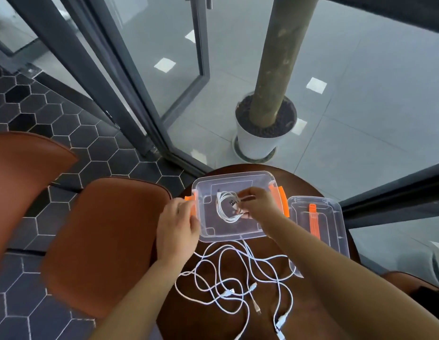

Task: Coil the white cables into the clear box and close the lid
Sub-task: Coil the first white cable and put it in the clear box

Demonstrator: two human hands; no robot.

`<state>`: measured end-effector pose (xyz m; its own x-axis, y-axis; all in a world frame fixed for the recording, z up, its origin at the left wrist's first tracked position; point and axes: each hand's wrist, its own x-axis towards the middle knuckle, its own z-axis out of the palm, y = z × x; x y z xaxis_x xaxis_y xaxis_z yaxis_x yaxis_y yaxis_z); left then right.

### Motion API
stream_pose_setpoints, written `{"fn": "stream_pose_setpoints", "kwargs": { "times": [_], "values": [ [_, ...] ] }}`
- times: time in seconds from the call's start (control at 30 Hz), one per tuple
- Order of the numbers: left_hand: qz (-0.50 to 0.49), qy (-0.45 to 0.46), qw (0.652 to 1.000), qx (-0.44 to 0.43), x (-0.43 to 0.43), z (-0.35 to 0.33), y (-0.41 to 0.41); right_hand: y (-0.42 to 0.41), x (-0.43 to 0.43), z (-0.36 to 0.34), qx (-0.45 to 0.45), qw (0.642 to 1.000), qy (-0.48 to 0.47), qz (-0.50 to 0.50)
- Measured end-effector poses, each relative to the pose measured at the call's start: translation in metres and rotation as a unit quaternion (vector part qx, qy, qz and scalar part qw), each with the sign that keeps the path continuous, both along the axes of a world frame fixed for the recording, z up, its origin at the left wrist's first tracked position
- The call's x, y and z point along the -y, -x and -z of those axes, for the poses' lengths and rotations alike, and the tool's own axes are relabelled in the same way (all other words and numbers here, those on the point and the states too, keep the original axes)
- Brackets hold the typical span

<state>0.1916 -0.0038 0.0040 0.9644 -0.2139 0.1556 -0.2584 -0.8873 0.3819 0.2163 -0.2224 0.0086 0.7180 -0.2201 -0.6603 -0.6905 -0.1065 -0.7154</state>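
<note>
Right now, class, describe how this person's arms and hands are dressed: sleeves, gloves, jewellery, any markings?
Both the left hand and the right hand are bare: no gloves, and no rings that I can make out. The forearms are uncovered to the frame's edge, with no sleeve, watch or bracelet in view. No markings show.

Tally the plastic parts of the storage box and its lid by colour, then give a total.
Clear: 2, the box and the lid.
Orange: 3, the left latch, the right latch and the lid handle.
Total: 5.
</note>
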Motion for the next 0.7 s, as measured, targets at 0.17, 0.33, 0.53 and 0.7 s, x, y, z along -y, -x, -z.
{"fn": "stream_pose_setpoints", "kwargs": {
  "times": [0.17,0.33,0.53,0.7],
  "values": [
    [-0.018,-0.142,0.987,-0.072,-0.053,0.054,0.012,-0.014,-0.013,0.019,-0.012,0.995,0.075,-0.071],
    [0.023,-0.167,0.977,-0.128,-0.06,0.102,-0.011,-0.031,-0.024,0.042,-0.026,0.986,0.125,-0.106],
    [0.03,-0.162,0.977,-0.135,-0.055,0.138,-0.007,-0.037,-0.03,0.06,-0.034,0.979,0.158,-0.126],
    [0.022,-0.163,0.978,-0.127,-0.056,0.144,-0.006,-0.038,-0.038,0.072,-0.024,0.962,0.2,-0.183]
  ]
}}
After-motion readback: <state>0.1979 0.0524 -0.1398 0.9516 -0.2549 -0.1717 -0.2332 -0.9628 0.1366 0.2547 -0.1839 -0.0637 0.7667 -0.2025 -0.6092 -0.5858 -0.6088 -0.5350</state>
